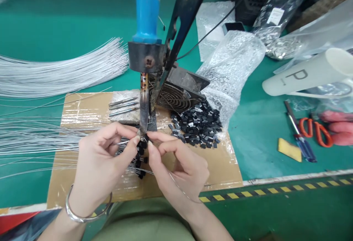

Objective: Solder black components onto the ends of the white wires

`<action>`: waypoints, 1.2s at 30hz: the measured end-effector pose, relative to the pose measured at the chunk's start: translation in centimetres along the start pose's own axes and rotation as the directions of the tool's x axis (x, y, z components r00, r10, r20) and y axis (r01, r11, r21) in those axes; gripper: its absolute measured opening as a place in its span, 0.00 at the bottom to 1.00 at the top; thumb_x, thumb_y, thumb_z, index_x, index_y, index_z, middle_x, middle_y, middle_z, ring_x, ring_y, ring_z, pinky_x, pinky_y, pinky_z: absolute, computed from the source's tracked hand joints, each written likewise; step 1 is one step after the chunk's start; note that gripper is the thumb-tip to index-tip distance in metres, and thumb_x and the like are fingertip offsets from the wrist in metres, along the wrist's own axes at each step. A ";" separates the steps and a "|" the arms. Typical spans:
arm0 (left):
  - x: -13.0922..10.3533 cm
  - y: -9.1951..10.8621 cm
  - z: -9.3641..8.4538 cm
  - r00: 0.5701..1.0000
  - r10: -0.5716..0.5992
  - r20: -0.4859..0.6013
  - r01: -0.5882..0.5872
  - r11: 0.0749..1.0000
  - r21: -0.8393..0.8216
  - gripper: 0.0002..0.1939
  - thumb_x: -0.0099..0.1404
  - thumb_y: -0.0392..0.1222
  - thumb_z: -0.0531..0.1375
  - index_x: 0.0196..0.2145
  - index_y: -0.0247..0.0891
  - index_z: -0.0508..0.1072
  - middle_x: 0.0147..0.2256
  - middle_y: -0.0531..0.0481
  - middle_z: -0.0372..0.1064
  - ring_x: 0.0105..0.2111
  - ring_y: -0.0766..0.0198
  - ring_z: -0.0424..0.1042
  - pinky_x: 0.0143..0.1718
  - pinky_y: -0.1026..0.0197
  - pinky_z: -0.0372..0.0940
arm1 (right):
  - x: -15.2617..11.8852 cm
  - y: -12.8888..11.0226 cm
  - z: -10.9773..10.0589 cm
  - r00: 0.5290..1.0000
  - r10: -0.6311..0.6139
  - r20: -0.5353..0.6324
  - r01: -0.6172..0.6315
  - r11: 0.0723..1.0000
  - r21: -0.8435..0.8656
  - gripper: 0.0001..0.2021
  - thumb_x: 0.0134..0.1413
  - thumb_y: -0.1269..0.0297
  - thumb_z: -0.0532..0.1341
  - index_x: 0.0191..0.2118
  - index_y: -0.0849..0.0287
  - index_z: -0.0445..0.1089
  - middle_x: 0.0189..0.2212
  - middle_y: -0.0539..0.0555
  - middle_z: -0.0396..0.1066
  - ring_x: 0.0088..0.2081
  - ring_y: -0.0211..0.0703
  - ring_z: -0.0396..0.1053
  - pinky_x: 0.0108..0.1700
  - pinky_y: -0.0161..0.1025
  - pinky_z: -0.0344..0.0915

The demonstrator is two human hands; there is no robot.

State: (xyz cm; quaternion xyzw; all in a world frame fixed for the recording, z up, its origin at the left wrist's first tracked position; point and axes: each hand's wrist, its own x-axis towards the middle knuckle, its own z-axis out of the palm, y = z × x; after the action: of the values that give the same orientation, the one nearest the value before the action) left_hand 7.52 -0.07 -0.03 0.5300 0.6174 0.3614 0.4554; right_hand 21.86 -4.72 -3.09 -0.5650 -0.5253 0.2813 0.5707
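Observation:
Under the tip of a blue-handled soldering iron [144,105], fixed upright in a black holder [146,57], both hands meet. My left hand [106,156] pinches a thin wire [121,143] between thumb and forefinger, just left of the tip. My right hand [176,164] is closed on a thin strand [180,189] that curves down over the palm and wrist. Whatever small part lies between the fingertips is too hidden to name. Black connectors [141,160] on wires lie in a row below the fingertips, partly covered by the hands.
Cardboard [220,164] covers the work area, with a heap of small black pieces [200,123] beside a fan [176,96]. White wires [63,74] lie left. Bubble wrap [234,64], a white cup [306,74], orange-handled scissors [321,134], a screwdriver [305,147] and a yellow sponge [289,150] lie right.

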 end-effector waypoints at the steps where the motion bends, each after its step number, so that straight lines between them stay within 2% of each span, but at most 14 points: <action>1: 0.0 0.0 0.0 1.000 -0.001 0.001 0.001 1.000 0.004 0.03 0.58 0.37 0.71 0.28 0.44 0.81 0.32 0.54 0.82 0.26 0.68 0.73 0.26 0.68 0.65 | 0.0 0.0 0.0 1.000 0.006 -0.002 -0.006 1.000 -0.002 0.11 0.63 0.75 0.67 0.33 0.52 0.71 0.37 0.53 0.87 0.41 0.48 0.87 0.45 0.40 0.83; 5: -0.1 -0.1 -0.1 1.000 -0.001 -0.003 0.001 1.000 0.021 0.02 0.58 0.38 0.71 0.29 0.44 0.82 0.33 0.54 0.83 0.27 0.67 0.74 0.23 0.67 0.61 | 0.1 -0.2 0.2 1.000 0.002 -0.016 -0.002 1.000 0.009 0.11 0.63 0.75 0.68 0.33 0.52 0.71 0.36 0.52 0.86 0.42 0.47 0.87 0.45 0.39 0.83; 12: 0.1 0.0 -0.1 1.000 0.003 -0.012 -0.003 1.000 0.023 0.02 0.58 0.38 0.71 0.29 0.43 0.81 0.33 0.52 0.83 0.27 0.66 0.73 0.24 0.67 0.64 | 0.2 0.2 0.2 0.999 -0.047 -0.020 0.047 0.999 0.006 0.10 0.63 0.75 0.67 0.33 0.52 0.71 0.38 0.53 0.87 0.40 0.46 0.86 0.44 0.39 0.83; 15: 0.2 -0.1 0.0 1.000 -0.005 -0.006 0.005 1.000 0.011 0.03 0.57 0.37 0.71 0.28 0.43 0.82 0.33 0.52 0.83 0.27 0.66 0.74 0.26 0.67 0.67 | 0.1 0.4 0.2 0.999 -0.045 -0.019 0.046 0.999 0.010 0.11 0.62 0.76 0.67 0.33 0.53 0.71 0.39 0.53 0.87 0.39 0.45 0.86 0.45 0.38 0.83; 19: 0.1 -0.1 0.1 1.000 -0.006 0.000 0.006 1.000 -0.004 0.03 0.57 0.36 0.71 0.27 0.43 0.81 0.32 0.52 0.82 0.30 0.65 0.78 0.32 0.67 0.72 | 0.1 0.5 0.3 0.999 -0.044 -0.023 0.044 0.999 0.005 0.11 0.62 0.76 0.67 0.33 0.52 0.70 0.36 0.53 0.87 0.39 0.46 0.86 0.43 0.38 0.83; 24: -0.1 0.1 0.1 1.000 0.016 -0.008 -0.016 1.000 0.024 0.03 0.57 0.37 0.70 0.27 0.42 0.81 0.32 0.52 0.82 0.28 0.66 0.76 0.27 0.67 0.69 | 0.1 0.4 0.2 0.999 -0.041 -0.020 0.041 0.999 -0.006 0.11 0.63 0.75 0.67 0.33 0.52 0.71 0.35 0.52 0.86 0.38 0.46 0.86 0.43 0.39 0.83; 33: -0.1 0.2 0.2 0.999 0.039 -0.012 -0.038 0.999 0.022 0.03 0.57 0.36 0.69 0.28 0.43 0.81 0.33 0.54 0.82 0.28 0.67 0.75 0.27 0.68 0.66 | 0.3 0.3 0.2 0.999 -0.044 -0.026 0.043 0.999 -0.013 0.11 0.62 0.76 0.68 0.33 0.53 0.71 0.37 0.52 0.86 0.39 0.44 0.86 0.44 0.36 0.82; 36: -0.2 0.4 0.2 0.999 0.046 -0.018 -0.045 0.999 0.025 0.04 0.57 0.35 0.69 0.28 0.44 0.81 0.32 0.55 0.82 0.27 0.67 0.74 0.26 0.68 0.66 | 0.3 0.1 0.2 0.998 -0.056 -0.027 0.055 0.998 -0.019 0.11 0.63 0.76 0.67 0.33 0.53 0.71 0.34 0.51 0.85 0.39 0.44 0.86 0.44 0.36 0.82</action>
State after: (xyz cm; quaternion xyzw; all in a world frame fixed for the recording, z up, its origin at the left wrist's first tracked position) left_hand 7.83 -0.18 0.32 0.5459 0.6137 0.3690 0.4350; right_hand 21.79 -4.34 -3.11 -0.5592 -0.5355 0.2528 0.5802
